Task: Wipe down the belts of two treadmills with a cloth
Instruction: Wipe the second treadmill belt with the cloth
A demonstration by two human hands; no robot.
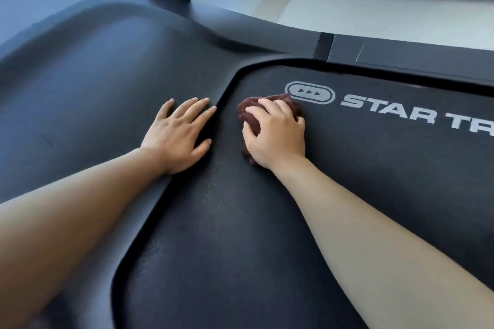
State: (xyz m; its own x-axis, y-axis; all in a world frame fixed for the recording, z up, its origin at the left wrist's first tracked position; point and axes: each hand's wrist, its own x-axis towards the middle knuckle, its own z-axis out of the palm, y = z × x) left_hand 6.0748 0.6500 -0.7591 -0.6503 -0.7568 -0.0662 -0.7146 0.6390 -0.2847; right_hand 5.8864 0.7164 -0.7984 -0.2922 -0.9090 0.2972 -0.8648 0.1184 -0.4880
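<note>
A: Cloth point(270, 104)?
B: Dark brown, bunched into a wad. Sits on the belt point(374, 168), just left of the white logo point(310, 92).
A: Right hand point(276, 136)?
B: On top, fingers curled round the wad.
A: Left hand point(179, 133)?
B: Flat on the black cover point(93, 75) beside the belt edge, fingers straight and spread, holding nothing.

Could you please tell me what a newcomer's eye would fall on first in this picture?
First, the right hand at centre, fingers curled round a bunched brown cloth on the dark treadmill belt. Just left of it, the left hand lies flat on the smooth black cover. To the right, white STAR TR lettering runs across the belt.
</note>
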